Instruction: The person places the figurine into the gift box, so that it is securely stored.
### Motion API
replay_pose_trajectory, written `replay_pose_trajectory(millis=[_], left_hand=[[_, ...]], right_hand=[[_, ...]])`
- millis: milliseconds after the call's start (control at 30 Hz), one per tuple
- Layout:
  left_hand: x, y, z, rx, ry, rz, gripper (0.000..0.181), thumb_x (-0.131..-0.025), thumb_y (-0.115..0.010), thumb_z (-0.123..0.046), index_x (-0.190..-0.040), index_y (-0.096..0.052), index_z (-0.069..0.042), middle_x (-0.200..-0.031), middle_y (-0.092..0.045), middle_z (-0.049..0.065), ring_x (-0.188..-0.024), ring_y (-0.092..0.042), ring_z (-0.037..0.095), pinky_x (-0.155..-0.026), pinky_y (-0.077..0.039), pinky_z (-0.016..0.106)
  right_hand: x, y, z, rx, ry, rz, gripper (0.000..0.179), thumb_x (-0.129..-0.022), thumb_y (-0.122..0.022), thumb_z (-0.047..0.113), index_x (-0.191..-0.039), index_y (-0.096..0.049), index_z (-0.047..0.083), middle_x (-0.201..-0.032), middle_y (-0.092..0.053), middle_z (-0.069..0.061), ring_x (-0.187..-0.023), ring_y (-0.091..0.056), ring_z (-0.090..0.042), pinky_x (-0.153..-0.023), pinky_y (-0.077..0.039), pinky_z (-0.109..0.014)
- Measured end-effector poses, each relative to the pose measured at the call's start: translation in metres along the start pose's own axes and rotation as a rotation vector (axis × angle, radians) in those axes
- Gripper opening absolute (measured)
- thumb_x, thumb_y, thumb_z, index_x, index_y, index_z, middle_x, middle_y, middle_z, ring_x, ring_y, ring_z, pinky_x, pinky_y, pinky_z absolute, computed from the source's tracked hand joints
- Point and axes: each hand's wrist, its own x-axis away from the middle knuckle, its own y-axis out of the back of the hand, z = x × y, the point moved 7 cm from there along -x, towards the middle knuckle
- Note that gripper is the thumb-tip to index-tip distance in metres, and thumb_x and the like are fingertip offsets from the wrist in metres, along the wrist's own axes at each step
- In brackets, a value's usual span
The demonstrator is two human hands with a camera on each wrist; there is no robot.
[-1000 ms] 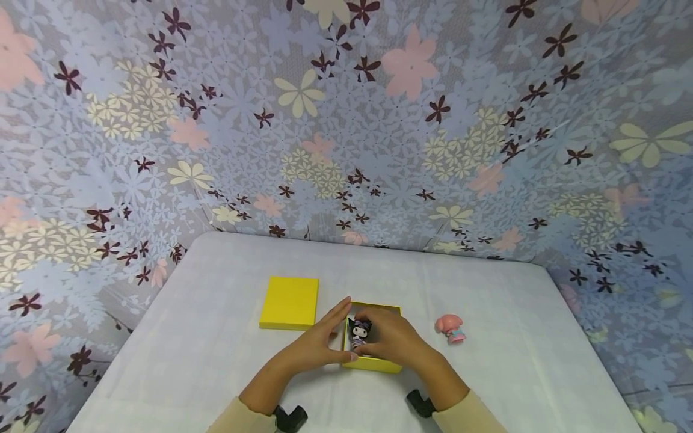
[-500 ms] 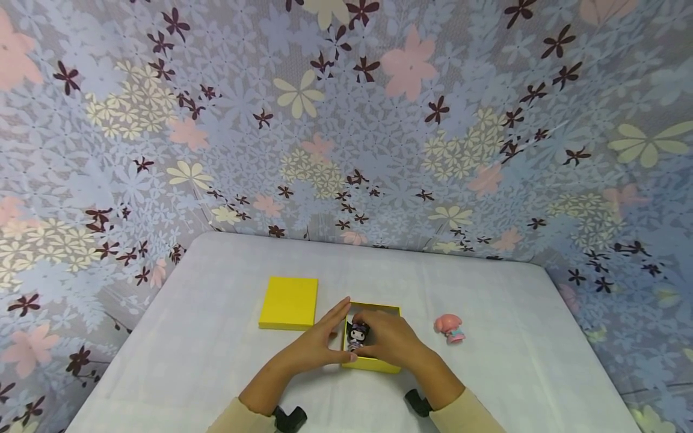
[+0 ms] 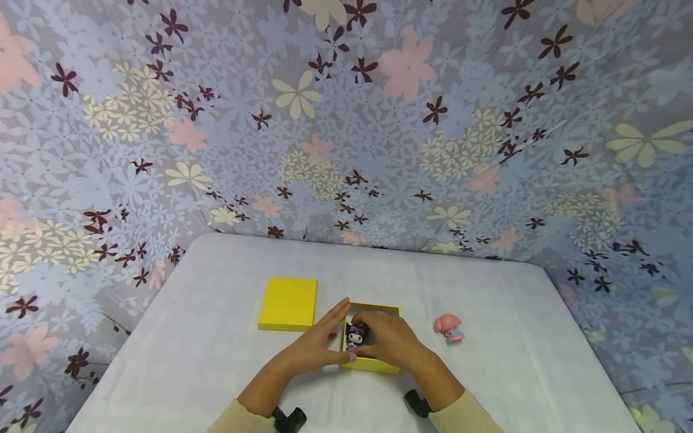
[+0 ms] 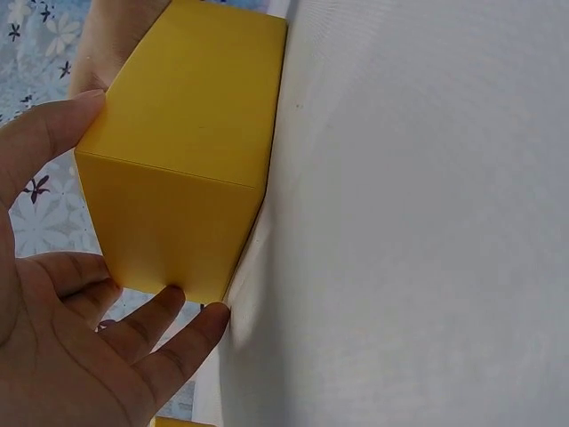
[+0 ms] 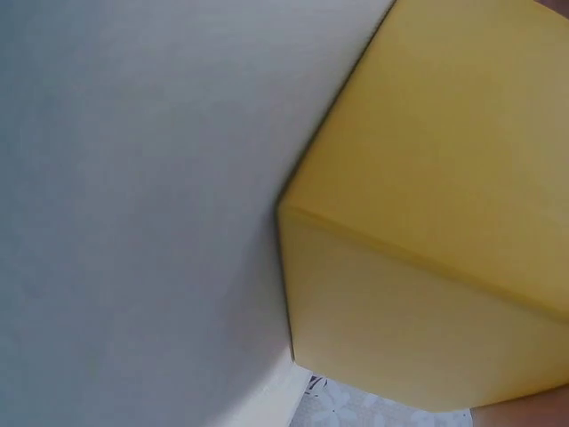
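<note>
A yellow open-topped box (image 3: 373, 365) stands on the table, and a small black-hooded, white-faced figurine (image 3: 355, 338) is inside along its left wall. My right hand (image 3: 394, 340) reaches into the box from the right and grips the figurine between thumb and fingers. My left hand (image 3: 311, 347) holds the box's left side, thumb at the near corner and fingers at the far one. In the left wrist view, that hand's thumb and fingertips touch the yellow box (image 4: 182, 116). Only outer walls of the yellow box (image 5: 427, 222) fill much of the right wrist view; the figurine is hidden there.
A yellow lid (image 3: 288, 304) lies to the left of the box. To the right lies a pink figurine (image 3: 449, 328) with a blue part. A white cloth covers the table (image 3: 514, 373), and a flower-patterned curtain (image 3: 346, 120) hangs behind it.
Inside the box, the black-hooded figurine has shifted slightly left and lower, with my right hand's fingers on it. My left hand, the lid and the pink figurine have stayed put.
</note>
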Motion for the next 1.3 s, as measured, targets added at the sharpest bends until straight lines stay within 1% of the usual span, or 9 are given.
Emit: replay_pose_trajectory(millis=[200,300,533,700,800,900,1033,1100,1300], left_hand=[[0.001,0.0,-0.001,0.011,-0.003,0.002,0.101,-0.087,-0.079,-0.041,-0.162,-0.011,-0.037,-0.167,0.002,-0.027,-0.158,-0.013,0.015,-0.121,-0.038,0.042],[0.001,0.0,-0.001,0.01,-0.005,0.002,0.102,-0.087,-0.079,-0.041,-0.162,-0.011,-0.036,-0.167,0.002,-0.026,-0.158,-0.014,0.016,-0.12,-0.039,0.043],[0.001,-0.001,-0.001,0.014,0.008,0.003,0.102,-0.087,-0.08,-0.041,-0.162,-0.01,-0.036,-0.168,0.002,-0.026,-0.158,-0.013,0.017,-0.12,-0.038,0.043],[0.0,-0.001,0.0,0.019,0.011,0.004,0.102,-0.087,-0.08,-0.04,-0.162,-0.01,-0.035,-0.168,0.002,-0.025,-0.158,-0.012,0.016,-0.12,-0.039,0.043],[0.0,-0.001,0.0,0.015,0.015,-0.001,0.102,-0.087,-0.08,-0.04,-0.162,-0.011,-0.036,-0.169,0.001,-0.023,-0.158,-0.014,0.016,-0.12,-0.039,0.043],[-0.001,-0.001,0.001,0.015,0.014,-0.003,0.101,-0.087,-0.08,-0.039,-0.162,-0.012,-0.035,-0.17,0.0,-0.021,-0.158,-0.015,0.016,-0.119,-0.04,0.043],[-0.002,-0.001,0.002,0.002,0.019,-0.009,0.102,-0.086,-0.081,-0.039,-0.162,-0.013,-0.035,-0.17,-0.001,-0.02,-0.157,-0.017,0.016,-0.119,-0.041,0.042],[-0.002,-0.001,0.002,-0.007,0.025,-0.013,0.102,-0.086,-0.081,-0.04,-0.162,-0.013,-0.036,-0.171,-0.001,-0.018,-0.157,-0.018,0.016,-0.119,-0.041,0.042],[-0.002,0.0,0.003,-0.008,0.029,-0.019,0.103,-0.085,-0.081,-0.039,-0.162,-0.013,-0.037,-0.172,-0.002,-0.013,-0.158,-0.015,0.015,-0.12,-0.039,0.043]], right_hand=[[0.001,0.001,-0.001,-0.038,0.024,-0.048,0.063,-0.079,-0.079,0.057,-0.13,-0.063,0.023,-0.124,-0.069,0.009,-0.113,-0.065,-0.014,-0.091,-0.058,-0.04],[0.003,0.003,-0.002,-0.082,0.026,-0.058,0.065,-0.08,-0.076,0.061,-0.131,-0.062,0.023,-0.126,-0.069,0.008,-0.115,-0.065,-0.015,-0.093,-0.058,-0.041],[0.007,0.006,-0.007,-0.268,-0.024,-0.044,0.064,-0.082,-0.075,0.058,-0.134,-0.061,0.023,-0.132,-0.066,0.009,-0.126,-0.061,-0.021,-0.103,-0.053,-0.05],[0.01,0.014,-0.007,-0.415,0.015,-0.077,0.057,-0.085,-0.077,0.047,-0.132,-0.061,0.019,-0.131,-0.066,0.009,-0.128,-0.059,-0.022,-0.108,-0.049,-0.054],[0.014,0.019,-0.008,-0.478,0.005,-0.085,0.054,-0.086,-0.078,0.042,-0.132,-0.062,0.02,-0.13,-0.066,0.012,-0.131,-0.057,-0.021,-0.111,-0.046,-0.055],[0.019,0.025,-0.013,-0.5,-0.044,-0.101,0.052,-0.084,-0.08,0.041,-0.131,-0.063,0.024,-0.131,-0.063,0.015,-0.134,-0.054,-0.02,-0.114,-0.043,-0.056],[0.029,0.037,-0.021,-0.512,-0.107,-0.13,0.054,-0.082,-0.082,0.041,-0.131,-0.063,0.028,-0.137,-0.06,0.014,-0.139,-0.049,-0.023,-0.116,-0.039,-0.059],[0.033,0.042,-0.025,-0.506,-0.115,-0.148,0.055,-0.082,-0.082,0.042,-0.132,-0.062,0.028,-0.138,-0.059,0.011,-0.14,-0.049,-0.025,-0.116,-0.039,-0.06],[0.046,0.056,-0.04,-0.477,-0.14,-0.196,0.059,-0.083,-0.076,0.055,-0.135,-0.059,0.031,-0.139,-0.059,0.013,-0.139,-0.05,-0.024,-0.114,-0.041,-0.06]])
